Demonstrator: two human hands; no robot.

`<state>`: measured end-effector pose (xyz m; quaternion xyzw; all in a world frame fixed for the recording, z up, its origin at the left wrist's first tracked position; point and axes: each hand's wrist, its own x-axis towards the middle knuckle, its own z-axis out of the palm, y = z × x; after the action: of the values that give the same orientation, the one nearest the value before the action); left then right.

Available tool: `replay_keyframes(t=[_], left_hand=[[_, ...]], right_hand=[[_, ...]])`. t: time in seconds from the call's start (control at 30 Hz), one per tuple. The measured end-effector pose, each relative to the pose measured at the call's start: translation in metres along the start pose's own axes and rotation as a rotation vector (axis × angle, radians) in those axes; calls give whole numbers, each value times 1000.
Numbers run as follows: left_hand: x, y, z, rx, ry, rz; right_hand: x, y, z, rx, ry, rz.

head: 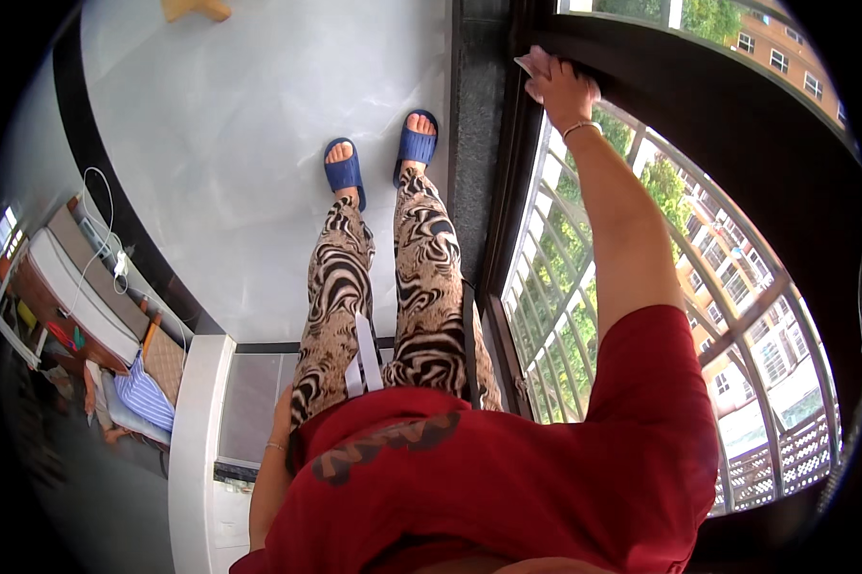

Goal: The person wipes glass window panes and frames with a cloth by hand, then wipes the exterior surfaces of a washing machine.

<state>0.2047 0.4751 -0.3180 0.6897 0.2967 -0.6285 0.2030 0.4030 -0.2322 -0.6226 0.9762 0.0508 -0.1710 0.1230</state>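
My right hand (569, 93) grips a crumpled pink cloth (538, 63) against the dark window frame (617, 54), near the corner where the rail meets the upright post. A bracelet circles that wrist, and the arm stretches out in front of the window. Low on the other side, my left hand (283, 416) rests beside my left thigh, against the patterned trousers (339, 287). Most of its fingers are hidden there, so its grip does not show. Behind the window opening run metal security bars (567, 308).
I stand on a pale glossy tile floor (259, 143) in blue slides (417, 143). A dark stone sill (474, 136) borders the window. To the left are a white partition edge (200, 430), a white cable (108, 215) and a chair with a striped cloth (144, 394). A wooden furniture leg (198, 8) shows at top.
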Motion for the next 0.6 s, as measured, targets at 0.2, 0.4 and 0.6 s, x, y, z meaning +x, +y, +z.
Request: replay_keyframes(t=[0.2, 0.4, 0.6], left_hand=[[-2, 57, -6, -302, 2, -189], [29, -32, -20, 63, -72, -48], [48, -11, -12, 265, -52, 192]], right_hand=[[-170, -110, 56, 304, -594, 291], [-449, -189, -25, 195, -1303, -286], [-299, -109, -35, 260, -1014, 10]])
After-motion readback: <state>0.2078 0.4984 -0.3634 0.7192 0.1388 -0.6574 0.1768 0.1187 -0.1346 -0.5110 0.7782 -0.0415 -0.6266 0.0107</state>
